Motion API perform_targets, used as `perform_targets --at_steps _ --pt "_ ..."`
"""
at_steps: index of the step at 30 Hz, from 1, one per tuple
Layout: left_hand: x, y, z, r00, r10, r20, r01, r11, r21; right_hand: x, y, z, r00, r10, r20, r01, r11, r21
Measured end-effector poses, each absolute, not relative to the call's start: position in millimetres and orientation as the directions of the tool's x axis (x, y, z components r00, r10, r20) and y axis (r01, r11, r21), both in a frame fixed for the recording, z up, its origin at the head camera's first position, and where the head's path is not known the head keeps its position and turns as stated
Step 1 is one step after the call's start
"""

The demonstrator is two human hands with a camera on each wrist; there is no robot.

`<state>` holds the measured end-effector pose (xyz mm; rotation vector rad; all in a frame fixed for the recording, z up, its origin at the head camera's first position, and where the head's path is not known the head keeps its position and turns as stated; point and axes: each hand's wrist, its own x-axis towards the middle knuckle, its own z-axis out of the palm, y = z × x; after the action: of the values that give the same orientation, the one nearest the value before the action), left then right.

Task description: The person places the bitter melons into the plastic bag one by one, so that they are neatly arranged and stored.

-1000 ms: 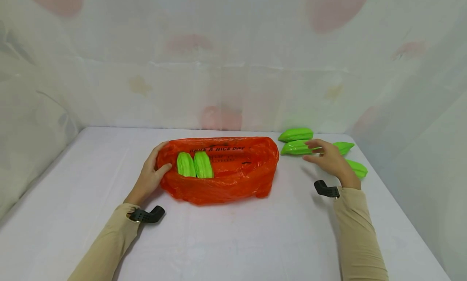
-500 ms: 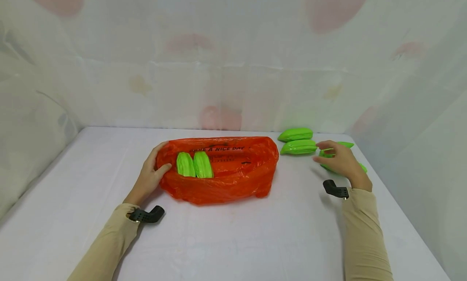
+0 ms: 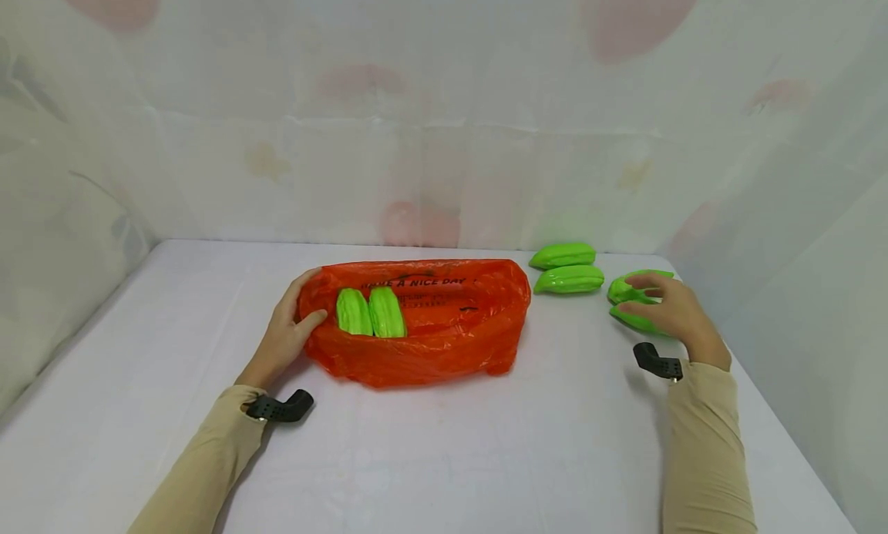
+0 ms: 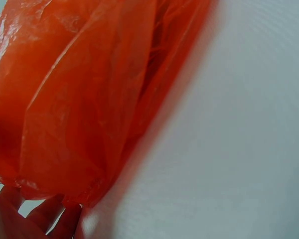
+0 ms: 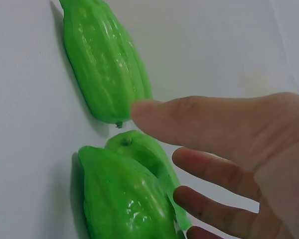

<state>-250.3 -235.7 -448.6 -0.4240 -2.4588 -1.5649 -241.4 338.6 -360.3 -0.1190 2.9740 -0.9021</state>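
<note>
A red plastic bag [image 3: 416, 361] lies with its mouth open on the table. Its left end is held by my left hand [image 3: 284, 330], thumb at the front rim; the fingers [image 4: 45, 214] curl against the bag in the left wrist view. Two bright green bitter gourds [image 3: 387, 313] rest side by side inside it. Above two more gourds on the right, one behind [image 3: 620, 289] and one in front [image 3: 634, 318], hovers my right hand [image 3: 673, 310]. Its thumb and fingers are spread around nothing, and it partly hides both gourds.
Two further bitter gourds [image 3: 567, 280] lie one behind the other between the bag and my right hand. The white-covered table [image 3: 472, 449] ends at a patterned cloth backdrop [image 3: 444, 133] behind, with pale cloth [image 3: 825, 303] along the right side.
My right hand has moved rightward, away from the middle pair of gourds and over the pair at the far right. The left hand and the bag have stayed in place.
</note>
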Motion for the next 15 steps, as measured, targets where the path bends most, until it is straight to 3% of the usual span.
perform_targets --at_steps 15 --pt "-250.8 -236.5 -449.0 -0.938 0.139 0.318 0.347 0.390 0.853 -237.4 354.1 -363.3 -0.990 -0.060 -0.127 0.013 0.859 -0.511"
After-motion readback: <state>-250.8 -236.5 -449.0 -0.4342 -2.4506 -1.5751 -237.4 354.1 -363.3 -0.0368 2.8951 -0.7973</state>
